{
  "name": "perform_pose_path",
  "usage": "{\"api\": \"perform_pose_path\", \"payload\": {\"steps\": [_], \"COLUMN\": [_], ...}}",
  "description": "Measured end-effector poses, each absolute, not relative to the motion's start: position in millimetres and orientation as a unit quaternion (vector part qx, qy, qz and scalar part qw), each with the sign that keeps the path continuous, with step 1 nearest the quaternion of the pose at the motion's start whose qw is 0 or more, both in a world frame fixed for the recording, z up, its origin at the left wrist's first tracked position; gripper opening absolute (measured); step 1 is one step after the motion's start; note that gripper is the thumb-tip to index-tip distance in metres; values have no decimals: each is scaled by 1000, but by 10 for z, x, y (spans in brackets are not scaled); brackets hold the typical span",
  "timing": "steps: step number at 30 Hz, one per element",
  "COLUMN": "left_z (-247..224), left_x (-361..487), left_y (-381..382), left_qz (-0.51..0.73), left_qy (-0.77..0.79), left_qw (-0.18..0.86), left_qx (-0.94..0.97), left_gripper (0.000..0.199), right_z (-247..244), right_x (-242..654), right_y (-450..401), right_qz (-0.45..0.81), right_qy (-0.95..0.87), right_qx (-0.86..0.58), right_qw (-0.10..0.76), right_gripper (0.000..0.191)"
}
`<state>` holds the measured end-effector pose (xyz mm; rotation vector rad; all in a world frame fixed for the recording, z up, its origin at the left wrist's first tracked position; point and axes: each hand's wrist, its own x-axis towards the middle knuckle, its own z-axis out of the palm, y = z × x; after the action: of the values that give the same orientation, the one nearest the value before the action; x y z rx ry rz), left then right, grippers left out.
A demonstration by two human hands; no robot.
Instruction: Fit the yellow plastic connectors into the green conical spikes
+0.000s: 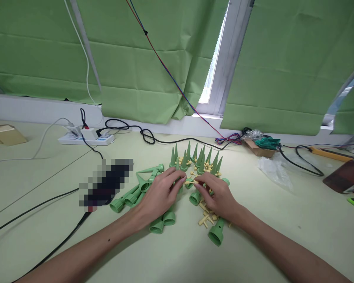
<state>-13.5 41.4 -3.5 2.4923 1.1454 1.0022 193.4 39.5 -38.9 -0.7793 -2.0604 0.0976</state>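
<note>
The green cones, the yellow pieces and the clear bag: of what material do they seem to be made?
Green cones: probably hard plastic with a satin finish; even colour and hollow ends look moulded.
Yellow pieces: likely rigid plastic too, rather matt; the thin branching stems suggest it, but they show small.
Clear bag: seems thin plastic film, shiny; it is see-through and crumpled.

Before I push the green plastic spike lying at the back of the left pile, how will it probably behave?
The green plastic spike may roll in a curve, because its round end is wider than its pointed tip. It is probably stiff, as the slender taper looks straight.
</note>
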Motion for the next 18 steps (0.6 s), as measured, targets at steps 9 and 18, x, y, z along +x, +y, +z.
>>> {"api": "perform_pose_path", "payload": {"steps": [9,18], "left_z": [-35,-55], "left_x": [-125,-125], "left_y": [382,359], "left_qz": [330,324], "left_qy": [370,347], "left_qw": [106,87], "left_qx": [862,876], "left_gripper": [22,21], "right_z": [-357,-363], "right_x": [1904,1905], "right_y": [364,368], "right_qz": [66,62], "right_qy": [-847,-856], "right_qx": [-299,-294], "right_qw": [434,420], "right_gripper": [11,13]}}
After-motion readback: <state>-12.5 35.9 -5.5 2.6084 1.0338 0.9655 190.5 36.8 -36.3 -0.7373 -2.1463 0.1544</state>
